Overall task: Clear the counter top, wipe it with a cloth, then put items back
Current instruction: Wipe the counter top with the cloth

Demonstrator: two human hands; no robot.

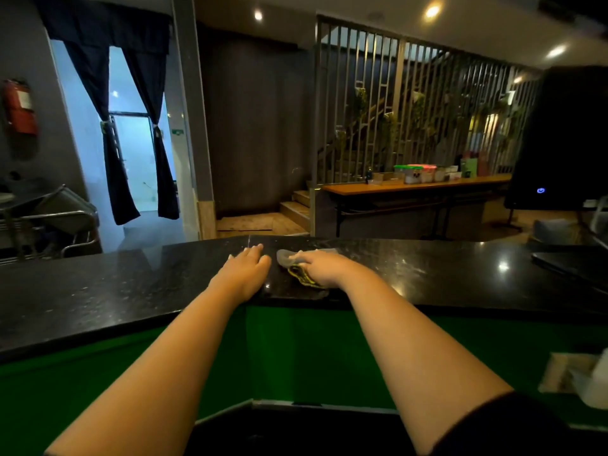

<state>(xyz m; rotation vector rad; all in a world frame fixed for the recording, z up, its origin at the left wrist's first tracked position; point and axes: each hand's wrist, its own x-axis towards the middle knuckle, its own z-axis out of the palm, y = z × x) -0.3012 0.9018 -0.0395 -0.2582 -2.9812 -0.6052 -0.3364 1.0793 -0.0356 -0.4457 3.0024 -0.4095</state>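
A glossy black stone counter top (98, 291) runs across the view above a green front panel. My left hand (246, 268) rests flat on it near the middle, fingers straight and pointing away from me. Just to its right my right hand (324, 266) presses down on a grey cloth (284, 257) with a yellow-patterned edge, fingers spread over the cloth. The cloth lies bunched under the palm and sticks out toward the left and toward the near edge.
A dark flat laptop-like object (572, 261) lies on the counter at far right, below a black monitor (559, 139). A white item (595, 386) sits lower right behind the counter. Beyond stand a wooden table with jars (414, 174), stairs and a metal slat screen.
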